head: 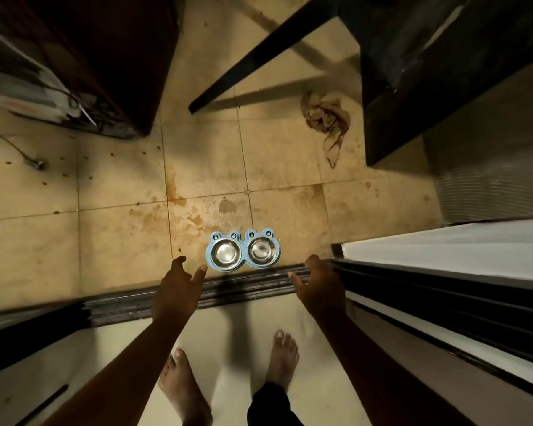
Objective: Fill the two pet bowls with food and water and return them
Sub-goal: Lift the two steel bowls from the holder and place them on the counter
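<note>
Pet bowls [243, 253], two steel ones in a blue frog-shaped holder, sit on the stained tile floor [120, 241] just beyond the door track [243, 287], between the two hands and slightly ahead of them. Both bowls look empty. The left hand [179, 287] and right hand [319, 285] each have a spread grip and hold nothing. A one-sided lift could tip the holder, and the loose steel bowls may slide out; the raised track could also catch a foot.
</note>
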